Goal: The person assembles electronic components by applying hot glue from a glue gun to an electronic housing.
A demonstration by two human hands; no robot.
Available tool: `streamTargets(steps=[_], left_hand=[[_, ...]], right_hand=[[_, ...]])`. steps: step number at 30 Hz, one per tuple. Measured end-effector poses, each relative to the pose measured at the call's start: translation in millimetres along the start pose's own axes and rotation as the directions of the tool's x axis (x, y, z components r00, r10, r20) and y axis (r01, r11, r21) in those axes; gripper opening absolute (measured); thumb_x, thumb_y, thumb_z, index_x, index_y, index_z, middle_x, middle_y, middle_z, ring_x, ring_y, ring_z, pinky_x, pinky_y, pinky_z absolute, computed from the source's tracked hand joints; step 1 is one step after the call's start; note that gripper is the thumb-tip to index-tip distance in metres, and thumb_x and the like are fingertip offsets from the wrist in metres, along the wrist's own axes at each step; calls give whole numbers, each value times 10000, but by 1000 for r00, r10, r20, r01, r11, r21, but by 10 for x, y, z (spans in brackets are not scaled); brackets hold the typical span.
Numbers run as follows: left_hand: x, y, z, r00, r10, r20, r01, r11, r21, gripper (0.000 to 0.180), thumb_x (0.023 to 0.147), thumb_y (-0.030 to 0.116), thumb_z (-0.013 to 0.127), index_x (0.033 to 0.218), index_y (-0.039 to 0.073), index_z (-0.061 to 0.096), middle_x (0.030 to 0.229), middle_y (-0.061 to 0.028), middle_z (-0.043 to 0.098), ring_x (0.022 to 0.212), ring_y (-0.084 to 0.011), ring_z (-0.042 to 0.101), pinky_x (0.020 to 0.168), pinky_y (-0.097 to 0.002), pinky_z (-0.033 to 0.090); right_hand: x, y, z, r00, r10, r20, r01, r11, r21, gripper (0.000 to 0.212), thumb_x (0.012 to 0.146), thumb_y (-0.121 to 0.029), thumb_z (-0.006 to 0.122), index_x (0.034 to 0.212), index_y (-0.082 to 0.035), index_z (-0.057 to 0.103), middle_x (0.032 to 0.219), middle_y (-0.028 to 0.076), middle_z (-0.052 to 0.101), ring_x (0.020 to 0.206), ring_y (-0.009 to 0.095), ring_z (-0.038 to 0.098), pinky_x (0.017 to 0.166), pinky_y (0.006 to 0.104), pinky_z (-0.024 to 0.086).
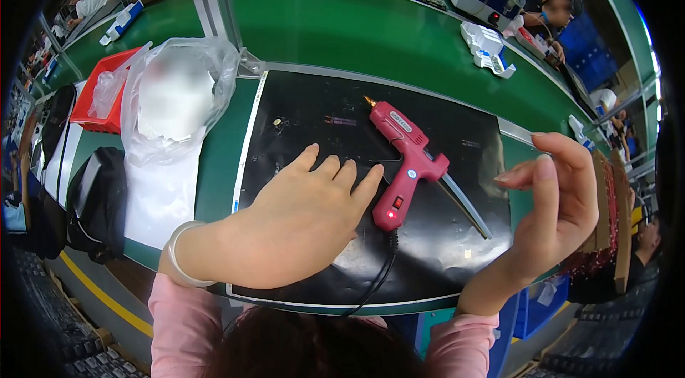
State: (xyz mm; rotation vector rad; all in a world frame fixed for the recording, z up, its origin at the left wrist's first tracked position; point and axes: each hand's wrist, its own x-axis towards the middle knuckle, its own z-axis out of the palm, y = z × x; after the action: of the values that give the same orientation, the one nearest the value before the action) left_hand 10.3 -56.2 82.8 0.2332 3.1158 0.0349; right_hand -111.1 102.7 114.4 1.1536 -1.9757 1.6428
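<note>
Left grip (303,214) — fingers spread, beside glue gun (409,164)

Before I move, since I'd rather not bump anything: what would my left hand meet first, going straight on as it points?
Your left hand would likely meet the pink glue gun first. The hand's height above the black mat is hard to judge, so it might pass over.
</note>
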Motion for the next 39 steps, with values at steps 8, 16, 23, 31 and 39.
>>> streamTargets(steps=[8,16,23,31,39], left_hand=[[-1,8,9,1000,6,11,-6,1000,6,603,717,240,591,1204,-12,341,1068,-176,491,990,-278,466,891,-368,320],[-5,-31,17,1000,-11,9,12,999,-39,610,703,235,602,1199,-11,347,1068,-172,491,995,-279,463,889,-370,322],[5,-50,24,998,-6,-61,1,997,-74,609,690,230,613,1189,-7,358,1056,-168,498,972,-284,473,872,-376,338],[13,-44,4,999,-2,-54,-3,996,-86,613,672,224,628,1177,-12,372,1040,-170,507,960,-284,481,861,-365,345],[-1,-60,9,998,1,-67,-7,996,-84,610,674,224,625,1176,-13,373,1033,-168,508,948,-282,483,857,-360,345]], right_hand=[[-4,-33,-242,985,-147,-85,163,958,237,230,793,-71,413,928,114,442,533,114,479,445,127,466,444,218,421],[-120,-370,-212,556,-601,574,516,791,328,216,735,-78,551,913,-161,641,699,58,585,511,133,547,381,173,388],[-184,-485,-7,537,-734,416,625,677,388,365,658,-34,528,955,-219,629,617,43,567,486,96,513,463,166,407],[-113,-446,-124,391,-783,484,597,616,514,312,722,23,463,890,-158,653,592,34,562,479,92,518,448,170,412],[-100,-444,-76,369,-785,497,620,606,497,340,736,29,446,938,-168,636,592,30,554,482,85,517,453,165,417]])
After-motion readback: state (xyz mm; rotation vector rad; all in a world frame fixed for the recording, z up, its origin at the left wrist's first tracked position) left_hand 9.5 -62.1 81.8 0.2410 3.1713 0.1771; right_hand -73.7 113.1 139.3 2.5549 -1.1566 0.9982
